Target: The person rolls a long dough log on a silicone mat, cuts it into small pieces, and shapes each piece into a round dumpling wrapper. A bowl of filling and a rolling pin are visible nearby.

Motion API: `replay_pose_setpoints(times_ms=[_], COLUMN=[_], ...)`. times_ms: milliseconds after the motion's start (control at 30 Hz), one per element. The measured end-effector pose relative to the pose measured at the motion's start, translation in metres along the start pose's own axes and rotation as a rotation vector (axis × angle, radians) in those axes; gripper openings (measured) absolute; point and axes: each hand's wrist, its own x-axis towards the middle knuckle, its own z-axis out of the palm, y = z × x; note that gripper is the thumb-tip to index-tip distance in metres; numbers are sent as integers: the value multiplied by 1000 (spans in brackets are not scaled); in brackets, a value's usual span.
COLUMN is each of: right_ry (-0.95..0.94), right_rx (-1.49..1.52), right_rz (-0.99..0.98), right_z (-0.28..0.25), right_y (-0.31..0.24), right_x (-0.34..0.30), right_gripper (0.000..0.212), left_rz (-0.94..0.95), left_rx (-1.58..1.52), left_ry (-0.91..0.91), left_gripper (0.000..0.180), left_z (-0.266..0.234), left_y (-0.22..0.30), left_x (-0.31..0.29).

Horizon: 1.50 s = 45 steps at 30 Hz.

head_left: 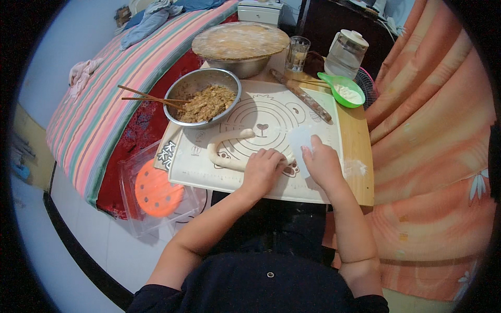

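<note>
Left hand [262, 169] fingers pressed flat on the dough rope [225, 147], which lies curved on the mat [266, 112] on the desk [358, 141]. Right hand [322, 163] fingers grip a white scraper [300, 143]. Steel bowl [198, 86]: minced filling, chopsticks [146, 96] on the rim. Green scoop [344, 91]: flour. Glass [297, 53] looks empty.

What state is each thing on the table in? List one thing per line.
Dough rope: rolled long, curved, uncut.
Left hand: pressing on the dough.
Right hand: holding white scraper.
Metal bowl: full of filling, chopsticks in it.
Glass: nearly empty.
Green scoop: holds flour.
</note>
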Motion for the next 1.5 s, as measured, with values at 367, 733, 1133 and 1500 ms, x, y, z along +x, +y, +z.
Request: replay_pose_setpoints(times_ms=[367, 733, 1133, 1500], right_ry=[-104, 112, -73, -20], right_rx=[-139, 22, -22, -74], right_rz=[3, 88, 1, 143], right_z=[39, 19, 34, 45], right_y=[-9, 6, -14, -3], right_x=[9, 30, 28, 42], right_gripper=[22, 27, 24, 25], left_rz=[-3, -37, -35, 89], left_rx=[50, 47, 7, 209], left_ry=[-62, -40, -29, -119], left_gripper=[15, 23, 19, 24], left_z=[-6, -14, -6, -34], left_y=[4, -11, -23, -28], left_x=[1, 7, 15, -9])
